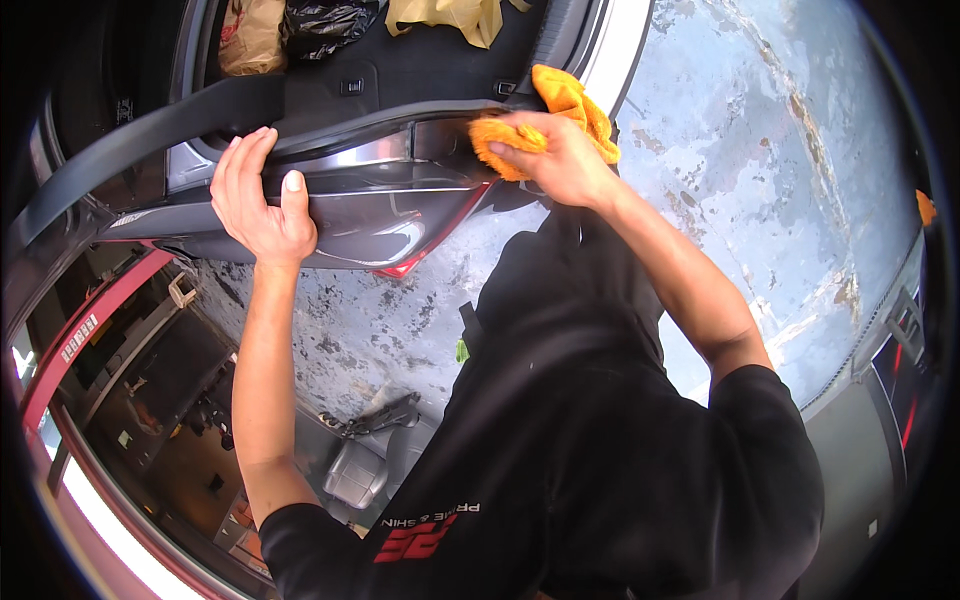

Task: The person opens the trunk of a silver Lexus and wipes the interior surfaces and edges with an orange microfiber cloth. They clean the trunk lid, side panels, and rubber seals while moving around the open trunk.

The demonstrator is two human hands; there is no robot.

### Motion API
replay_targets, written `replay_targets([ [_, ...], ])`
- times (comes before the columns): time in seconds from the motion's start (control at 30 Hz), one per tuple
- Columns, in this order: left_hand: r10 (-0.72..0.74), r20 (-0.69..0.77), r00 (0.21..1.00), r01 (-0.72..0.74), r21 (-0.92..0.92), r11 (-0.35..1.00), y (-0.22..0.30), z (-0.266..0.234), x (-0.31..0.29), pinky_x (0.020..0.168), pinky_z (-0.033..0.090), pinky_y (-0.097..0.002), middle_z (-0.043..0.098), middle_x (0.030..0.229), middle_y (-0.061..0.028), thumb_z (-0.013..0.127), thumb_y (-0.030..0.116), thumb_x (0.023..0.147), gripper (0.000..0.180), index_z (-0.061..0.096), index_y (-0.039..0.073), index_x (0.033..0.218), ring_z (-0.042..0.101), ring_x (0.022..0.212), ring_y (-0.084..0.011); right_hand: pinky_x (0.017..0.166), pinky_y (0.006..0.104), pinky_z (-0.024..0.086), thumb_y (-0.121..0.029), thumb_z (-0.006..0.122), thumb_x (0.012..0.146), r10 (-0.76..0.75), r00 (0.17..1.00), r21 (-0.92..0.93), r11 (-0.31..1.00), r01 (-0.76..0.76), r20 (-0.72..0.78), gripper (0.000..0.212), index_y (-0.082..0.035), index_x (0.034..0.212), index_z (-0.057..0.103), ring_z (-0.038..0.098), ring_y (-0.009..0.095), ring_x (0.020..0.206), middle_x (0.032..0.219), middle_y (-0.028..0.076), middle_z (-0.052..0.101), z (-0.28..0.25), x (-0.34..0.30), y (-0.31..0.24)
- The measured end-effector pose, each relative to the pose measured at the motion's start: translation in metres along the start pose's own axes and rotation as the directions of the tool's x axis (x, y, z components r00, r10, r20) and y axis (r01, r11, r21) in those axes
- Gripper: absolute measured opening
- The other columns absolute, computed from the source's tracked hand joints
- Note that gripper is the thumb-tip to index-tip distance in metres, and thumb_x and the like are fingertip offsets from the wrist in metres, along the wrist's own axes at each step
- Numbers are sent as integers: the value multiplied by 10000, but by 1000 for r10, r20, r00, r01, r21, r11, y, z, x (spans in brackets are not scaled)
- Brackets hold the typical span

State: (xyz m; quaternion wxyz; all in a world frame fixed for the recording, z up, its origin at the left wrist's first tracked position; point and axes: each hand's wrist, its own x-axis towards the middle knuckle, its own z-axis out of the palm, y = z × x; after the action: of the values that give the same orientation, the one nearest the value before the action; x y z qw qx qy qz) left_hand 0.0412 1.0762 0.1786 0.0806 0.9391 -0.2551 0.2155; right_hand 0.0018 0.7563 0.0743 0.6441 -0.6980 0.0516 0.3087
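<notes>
My right hand [565, 165] grips a fluffy orange cloth [508, 145], pressed against the corner of a car's dark rear bodywork, beside the black rubber seal [400, 113]. Part of the same cloth hangs over the back of the hand, and the fingertips are buried in it. My left hand [262, 205] lies on the grey painted panel [365, 215], its thumb apart from the fingers, which reach toward the inner edge. Nothing is held in it. Red lamp edging [405, 268] shows along the panel's outer side.
Inside the car's cargo space lie a brown paper bag [252, 35], a black plastic bag [328, 28] and yellowish paper [450, 18]. A dark curved strip [150, 140] crosses at left. Worn blue-grey floor [740, 200] spreads right. A grey seat-like object [355, 475] sits lower left.
</notes>
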Motion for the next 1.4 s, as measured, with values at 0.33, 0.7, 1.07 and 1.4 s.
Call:
replay_targets([
  [0.33,18,-35,999,-18,0,1000,-1,0,0,1068,423,-415,717,1231,-92,631,388,948,431,726,57,1208,616,1216,-332,1020,330,511,-171,659,1036,-230,960,150,955,254,-161,276,-109,1305,674,643,145,1116,1155,24,706,19,-11,-14],
  [0.7,-6,-38,999,6,4,1000,-4,1,-3,1059,422,-410,717,1241,-71,645,398,940,427,728,84,1217,611,1225,-312,1119,500,387,-312,566,1055,-771,606,-295,542,787,198,306,-85,1260,587,583,402,1260,1345,178,630,43,0,-58],
  [1.07,21,-11,1000,-20,20,1000,-1,0,-1,1090,410,-429,709,1259,-90,607,391,972,434,709,66,1241,603,1241,-334,965,402,520,-345,518,1090,-187,953,-127,979,160,-240,333,-60,1221,628,697,326,1105,1126,159,718,15,20,98],
  [1.4,45,37,998,-46,19,999,0,0,-1,1119,397,-454,702,1278,-128,547,354,1005,458,680,3,1267,594,1248,-361,1057,391,477,-333,559,1082,-604,747,9,776,631,-277,350,-102,1341,601,633,293,1236,1308,141,665,39,17,84],
])
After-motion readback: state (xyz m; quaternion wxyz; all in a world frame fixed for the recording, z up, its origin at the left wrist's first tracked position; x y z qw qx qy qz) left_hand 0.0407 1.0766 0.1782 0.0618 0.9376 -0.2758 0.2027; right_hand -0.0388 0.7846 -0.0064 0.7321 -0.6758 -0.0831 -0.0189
